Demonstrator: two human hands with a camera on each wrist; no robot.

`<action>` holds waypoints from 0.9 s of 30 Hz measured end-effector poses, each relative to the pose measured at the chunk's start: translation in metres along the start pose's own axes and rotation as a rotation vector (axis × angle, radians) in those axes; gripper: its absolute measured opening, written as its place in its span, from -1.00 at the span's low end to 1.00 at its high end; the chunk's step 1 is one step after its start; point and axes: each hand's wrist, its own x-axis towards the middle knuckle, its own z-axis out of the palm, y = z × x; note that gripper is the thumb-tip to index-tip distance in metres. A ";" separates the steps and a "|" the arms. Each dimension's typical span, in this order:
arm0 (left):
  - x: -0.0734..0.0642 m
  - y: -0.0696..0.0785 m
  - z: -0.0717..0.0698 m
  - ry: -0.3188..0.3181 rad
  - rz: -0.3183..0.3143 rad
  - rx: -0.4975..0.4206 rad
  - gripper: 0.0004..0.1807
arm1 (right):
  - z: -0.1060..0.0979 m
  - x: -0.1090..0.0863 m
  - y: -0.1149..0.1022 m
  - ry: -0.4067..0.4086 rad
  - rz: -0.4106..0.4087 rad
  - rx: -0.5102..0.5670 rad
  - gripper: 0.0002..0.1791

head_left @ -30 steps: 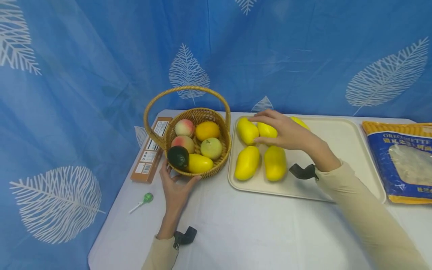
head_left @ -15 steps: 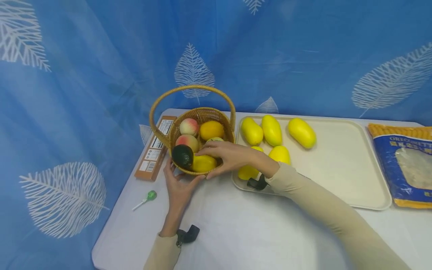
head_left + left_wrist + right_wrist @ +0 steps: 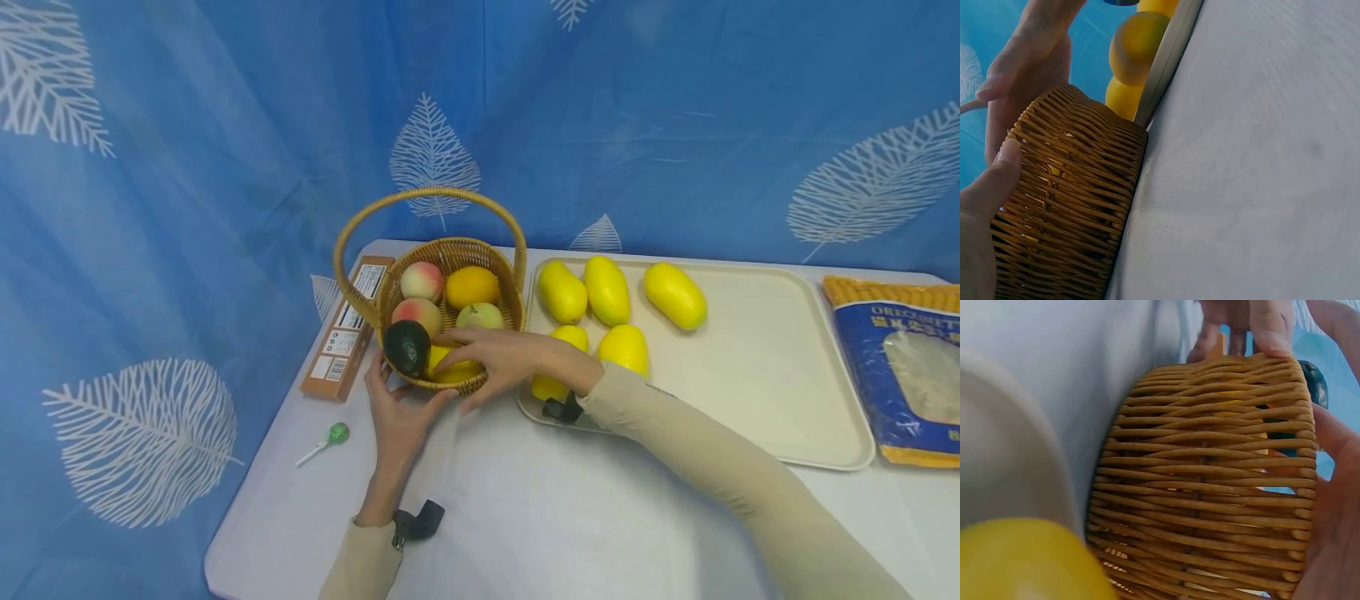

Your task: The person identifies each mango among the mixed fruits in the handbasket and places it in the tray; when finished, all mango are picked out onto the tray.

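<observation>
A wicker basket with a tall handle holds several fruits. My left hand grips its near left side, the thumb at the rim and the other fingers spread round the wall. My right hand reaches over the near rim, its fingers lying across a yellow mango and partly hiding it. The right thumb stays outside the basket. Beside that mango sits a dark green avocado. Two peaches, an orange-yellow fruit and a pale green fruit lie further in.
A cream tray with several yellow mangoes stands to the right of the basket. Beyond it lies a blue and yellow pasta bag. On the left are a brown box and a green lollipop.
My right hand has come left from above the tray's mangoes to the yellow mango in the basket, its fingers now further in. The left hand keeps its hold on the basket.
</observation>
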 end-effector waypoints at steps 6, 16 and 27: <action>-0.005 0.026 -0.002 -0.001 0.012 -0.003 0.16 | -0.001 0.002 0.002 -0.014 0.014 0.021 -0.27; -0.006 0.030 -0.002 0.004 0.011 0.005 0.15 | 0.000 0.003 0.001 -0.011 -0.018 -0.010 -0.35; -0.002 0.001 0.001 0.009 -0.006 0.010 0.21 | 0.000 0.000 0.002 0.016 0.022 0.033 -0.46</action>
